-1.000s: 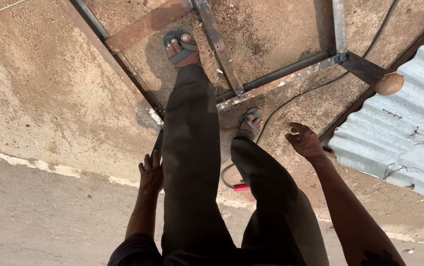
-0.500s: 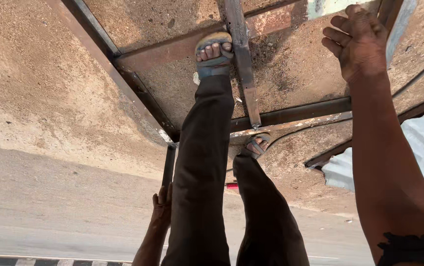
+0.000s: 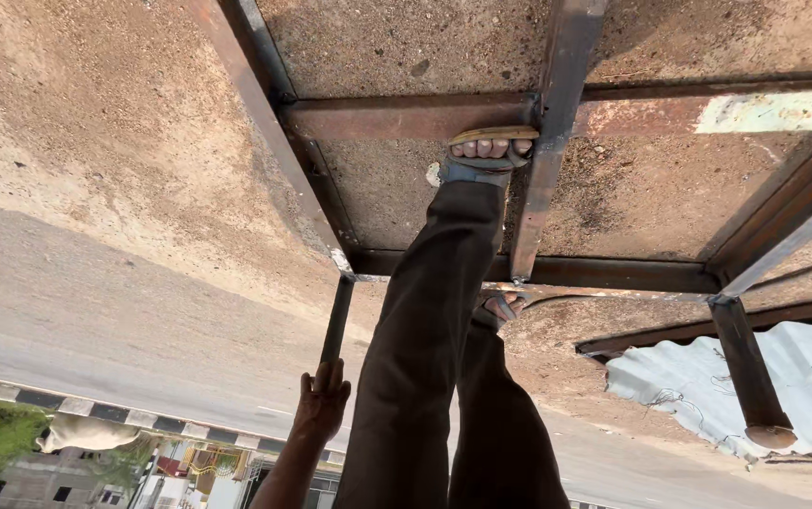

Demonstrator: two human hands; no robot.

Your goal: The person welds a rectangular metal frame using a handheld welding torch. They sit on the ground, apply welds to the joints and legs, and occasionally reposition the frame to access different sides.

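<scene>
A rusty steel frame point(image 3: 425, 118) of angle bars and tubes lies on sandy ground. My dark-trousered legs fill the middle of the view. One sandalled foot point(image 3: 489, 153) rests on a cross bar of the frame, beside an upright bar point(image 3: 547, 160). The other foot point(image 3: 505, 306) stands by the nearer rail. My left hand point(image 3: 323, 403) hangs with its fingers loosely straight, the fingertips at the end of a short steel leg point(image 3: 337, 320) of the frame, holding nothing. My right hand is out of view.
A corrugated metal sheet point(image 3: 802, 377) lies at the right, next to a thick frame leg point(image 3: 750, 377). A paved road with a black-and-white kerb point(image 3: 76, 407) runs along the left. Buildings and greenery point(image 3: 10, 462) show at the lower left corner.
The view has swung across the frame. My right hand, raised at the upper right half a second ago, has left the picture. The left hand stays by the steel leg.
</scene>
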